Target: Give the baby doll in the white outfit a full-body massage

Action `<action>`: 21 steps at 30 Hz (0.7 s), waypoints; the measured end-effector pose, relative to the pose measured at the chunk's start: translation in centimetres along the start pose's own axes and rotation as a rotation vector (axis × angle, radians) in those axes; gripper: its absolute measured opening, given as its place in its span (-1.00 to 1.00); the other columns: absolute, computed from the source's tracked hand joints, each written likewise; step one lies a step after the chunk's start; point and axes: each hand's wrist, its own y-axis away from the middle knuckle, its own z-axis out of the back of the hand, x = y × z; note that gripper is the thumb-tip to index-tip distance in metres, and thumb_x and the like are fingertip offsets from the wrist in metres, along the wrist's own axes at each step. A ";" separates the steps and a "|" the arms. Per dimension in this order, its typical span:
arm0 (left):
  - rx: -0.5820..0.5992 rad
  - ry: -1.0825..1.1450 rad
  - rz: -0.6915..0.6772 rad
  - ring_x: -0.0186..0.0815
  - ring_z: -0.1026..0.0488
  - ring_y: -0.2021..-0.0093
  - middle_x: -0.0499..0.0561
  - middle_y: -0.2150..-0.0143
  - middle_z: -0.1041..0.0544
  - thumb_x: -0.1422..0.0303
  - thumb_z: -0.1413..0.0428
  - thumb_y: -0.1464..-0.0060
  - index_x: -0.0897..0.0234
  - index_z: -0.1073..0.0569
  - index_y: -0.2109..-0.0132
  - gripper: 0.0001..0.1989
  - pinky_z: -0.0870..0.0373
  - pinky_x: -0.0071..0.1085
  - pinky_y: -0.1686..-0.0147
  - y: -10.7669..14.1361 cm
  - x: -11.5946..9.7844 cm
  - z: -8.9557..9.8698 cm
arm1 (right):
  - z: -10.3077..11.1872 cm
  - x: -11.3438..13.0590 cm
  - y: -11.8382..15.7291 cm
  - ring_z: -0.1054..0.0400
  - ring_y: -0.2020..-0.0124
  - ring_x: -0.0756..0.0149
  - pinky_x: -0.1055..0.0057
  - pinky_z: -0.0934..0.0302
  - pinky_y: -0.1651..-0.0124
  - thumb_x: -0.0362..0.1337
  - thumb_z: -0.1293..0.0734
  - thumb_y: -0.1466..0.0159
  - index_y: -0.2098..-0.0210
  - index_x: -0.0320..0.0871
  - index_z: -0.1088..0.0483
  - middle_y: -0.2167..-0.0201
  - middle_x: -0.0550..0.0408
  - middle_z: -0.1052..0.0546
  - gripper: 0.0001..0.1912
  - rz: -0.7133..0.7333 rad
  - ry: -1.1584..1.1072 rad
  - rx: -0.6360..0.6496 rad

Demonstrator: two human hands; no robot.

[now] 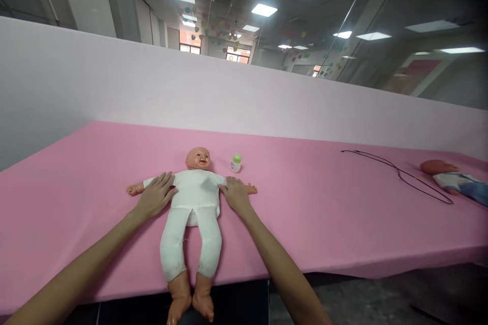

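Baby doll, white-suited, lying face-up on the pink-covered surface. Left hand, right hand: both open, flat, palms down on its upper arms. Green-capped bottle just beside its head, 1 o'clock; black cord and second doll well apart, 3 o'clock.

Indoor hall, classroom-like, not a home: panel ceiling lights overhead, coloured paper hearts hanging at 12 o'clock, windows far off at 12, glass partition at 1 o'clock, long pink-covered table.
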 end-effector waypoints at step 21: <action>0.210 1.742 0.660 -0.16 0.02 -0.58 0.35 -0.60 0.02 -0.13 0.41 -0.44 0.47 -0.14 -0.52 -0.13 -0.06 -0.34 -0.46 -18.6 -18.6 -4.1 | 3.4 -6.0 -7.2 -0.02 -0.54 0.13 0.08 0.18 -0.58 -0.40 -0.18 -0.36 -0.37 -0.27 -0.30 -0.49 -0.15 -0.24 -0.41 -0.046 -0.544 -0.080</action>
